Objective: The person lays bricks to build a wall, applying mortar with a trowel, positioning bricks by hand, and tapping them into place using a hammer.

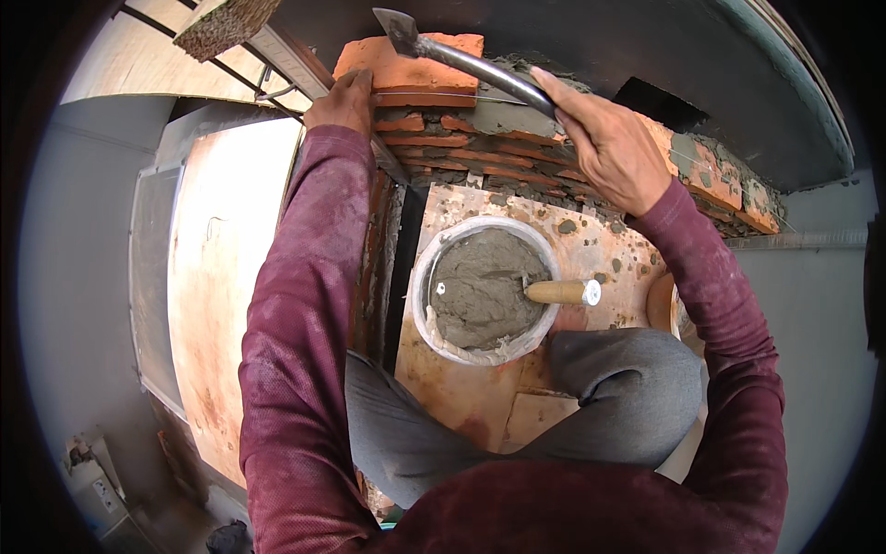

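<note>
An orange brick (432, 66) lies at the far left end of the brick wall (498, 155). My left hand (341, 103) is closed at the brick's left end, its fingers partly hidden from me. With my right hand (614, 138) I grip a brick hammer (480, 69) by its metal handle. The hammer's head is above the brick; whether they touch I cannot tell. A thin white string runs across the brick's near face. Below the wall stands a white bucket (417, 294) of grey mortar (489, 286), with a wooden-handled trowel (558, 293) stuck in it.
The bucket stands on a mortar-spattered board (452, 392) in front of my bent legs. Along the left rise a vertical frame (295, 69), dark metal bars and a plywood sheet (226, 249). Grey mortar coats the wall's top towards the right. A dark surface lies beyond it.
</note>
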Motion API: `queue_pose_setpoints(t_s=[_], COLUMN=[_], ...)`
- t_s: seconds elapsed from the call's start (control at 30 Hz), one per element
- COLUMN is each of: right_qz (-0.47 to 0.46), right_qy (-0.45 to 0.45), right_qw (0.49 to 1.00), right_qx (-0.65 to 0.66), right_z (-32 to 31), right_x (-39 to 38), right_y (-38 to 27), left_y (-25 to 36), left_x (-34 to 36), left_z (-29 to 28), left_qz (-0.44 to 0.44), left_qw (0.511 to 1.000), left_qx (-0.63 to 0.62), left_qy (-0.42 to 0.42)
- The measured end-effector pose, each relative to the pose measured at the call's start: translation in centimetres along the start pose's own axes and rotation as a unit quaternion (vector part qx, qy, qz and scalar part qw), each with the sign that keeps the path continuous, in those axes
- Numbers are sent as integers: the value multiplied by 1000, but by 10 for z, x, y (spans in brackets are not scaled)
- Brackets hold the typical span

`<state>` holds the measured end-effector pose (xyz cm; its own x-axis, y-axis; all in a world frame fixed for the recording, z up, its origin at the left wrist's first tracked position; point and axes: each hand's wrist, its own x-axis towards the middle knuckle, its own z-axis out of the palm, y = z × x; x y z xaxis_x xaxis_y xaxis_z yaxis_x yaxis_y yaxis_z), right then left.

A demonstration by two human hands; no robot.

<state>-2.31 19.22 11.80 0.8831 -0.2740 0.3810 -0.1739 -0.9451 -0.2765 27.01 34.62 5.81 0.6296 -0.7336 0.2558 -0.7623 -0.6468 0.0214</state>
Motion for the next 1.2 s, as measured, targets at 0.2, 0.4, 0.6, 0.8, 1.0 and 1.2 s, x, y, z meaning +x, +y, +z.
queue_pose_setpoints(t_s=[0.2,0.4,0.6,0.8,1.0,1.2], right_qz=[29,-9,12,4,-30,3], right_qy=[-36,44,32,16,94,47], right_qw=[999,998,999,1000,994,999], right_qx=[-26,50,15,22,55,18], right_z=[35,39,36,28,22,24], right_x=[17,19,17,30,51,41], right_y=[-8,4,1,2,-9,-11], left_y=[5,-11,-16,-8,-38,-33], left_x=[-2,-1,-2,0,-6,-7], left_z=[-6,8,9,-3,-19,-25], left_qz=[9,37,44,21,161,171], left_qw=[1000,998,997,1000,985,974], left_qx=[22,36,22,18,66,140], left_qy=[-18,46,54,14,-15,-50])
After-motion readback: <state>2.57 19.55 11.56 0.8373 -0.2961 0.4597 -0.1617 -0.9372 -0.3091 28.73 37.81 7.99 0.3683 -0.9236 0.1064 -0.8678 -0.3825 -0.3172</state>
